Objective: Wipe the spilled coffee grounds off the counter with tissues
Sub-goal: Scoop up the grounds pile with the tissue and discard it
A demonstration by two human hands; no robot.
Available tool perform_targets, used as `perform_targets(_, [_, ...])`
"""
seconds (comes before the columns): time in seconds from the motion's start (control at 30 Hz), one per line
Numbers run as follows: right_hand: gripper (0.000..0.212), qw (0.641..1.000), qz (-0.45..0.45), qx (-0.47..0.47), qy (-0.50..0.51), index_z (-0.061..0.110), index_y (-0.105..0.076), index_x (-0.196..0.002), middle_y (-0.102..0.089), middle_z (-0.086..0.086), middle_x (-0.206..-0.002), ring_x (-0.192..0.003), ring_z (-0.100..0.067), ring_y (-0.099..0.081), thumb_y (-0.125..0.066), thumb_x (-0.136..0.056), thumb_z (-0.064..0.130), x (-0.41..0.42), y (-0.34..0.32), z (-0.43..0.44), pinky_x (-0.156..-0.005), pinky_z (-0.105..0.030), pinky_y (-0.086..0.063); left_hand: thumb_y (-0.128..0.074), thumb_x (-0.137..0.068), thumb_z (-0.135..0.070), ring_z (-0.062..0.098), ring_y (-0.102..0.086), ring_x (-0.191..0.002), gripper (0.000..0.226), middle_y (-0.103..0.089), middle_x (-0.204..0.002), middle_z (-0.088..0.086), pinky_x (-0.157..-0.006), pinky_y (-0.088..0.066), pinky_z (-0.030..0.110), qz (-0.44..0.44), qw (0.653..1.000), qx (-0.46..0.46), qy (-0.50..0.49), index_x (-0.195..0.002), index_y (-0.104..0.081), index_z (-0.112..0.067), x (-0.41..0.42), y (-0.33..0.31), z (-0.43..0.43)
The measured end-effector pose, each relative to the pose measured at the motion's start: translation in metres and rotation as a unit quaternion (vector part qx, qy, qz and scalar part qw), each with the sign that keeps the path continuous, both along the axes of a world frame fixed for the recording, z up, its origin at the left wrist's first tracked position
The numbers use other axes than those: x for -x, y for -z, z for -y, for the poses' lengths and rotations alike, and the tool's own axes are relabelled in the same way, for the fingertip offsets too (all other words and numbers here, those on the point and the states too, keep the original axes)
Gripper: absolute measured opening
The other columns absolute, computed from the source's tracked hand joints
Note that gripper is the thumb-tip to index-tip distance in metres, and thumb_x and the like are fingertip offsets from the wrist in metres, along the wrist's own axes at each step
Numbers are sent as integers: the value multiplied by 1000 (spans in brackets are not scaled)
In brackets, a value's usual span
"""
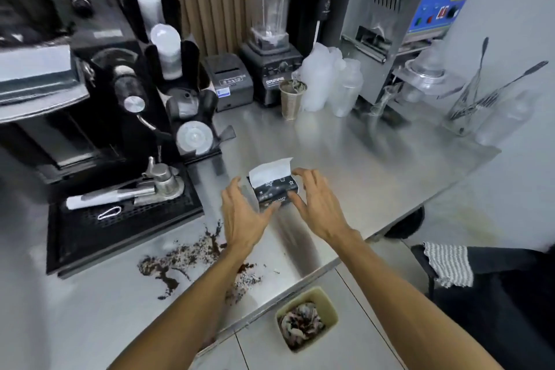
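Spilled coffee grounds (186, 258) on the steel counter (375, 165), left of the tissue pack (274, 193) and nearer. Just left of the pack, left hand (243, 213), fingers spread, gripping nothing. Pack flat mid-counter, white tissue (270, 170) sticking up from it. Just right of the pack, right hand (315, 204), also spread and unclenched; touching it or not, unclear.

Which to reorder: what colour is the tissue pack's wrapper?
The tissue pack is black with white print; head view.

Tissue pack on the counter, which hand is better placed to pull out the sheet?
Probably the right hand: its fingers hover beside the raised sheet, while the left hand sits lower, by the pack.
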State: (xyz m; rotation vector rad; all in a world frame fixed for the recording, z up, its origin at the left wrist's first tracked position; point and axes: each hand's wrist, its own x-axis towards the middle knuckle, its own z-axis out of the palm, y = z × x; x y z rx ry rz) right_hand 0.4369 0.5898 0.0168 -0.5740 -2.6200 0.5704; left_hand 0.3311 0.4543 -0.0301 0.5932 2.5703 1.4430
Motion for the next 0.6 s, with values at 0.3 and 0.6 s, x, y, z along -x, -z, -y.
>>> perform_targets(0.3, [21, 996, 52, -64, -22, 23, -64, -112, -40, -1, -98, -91, -23, -40, -56, -96, 33, 95, -21, -3, -80, -39, -45, -84, -48, -65, 22, -35, -127, 118, -42, -146, -8, -106, -37, 44, 29, 984, 114, 135, -146, -28, -28, 73, 10, -18])
perform_targets(0.6, [9, 980, -177, -64, 71, 25, -71, -98, -46, 0, -106, -95, -17, -41, -64, -93, 28, 91, -81, 0, -88, -32, -32, -74, -50, -73, 19, -47, -106, 95, -58, -124, -6, -94, -42, 39, -11, 978, 130, 166, -129, -47, -27, 81, 4, -12])
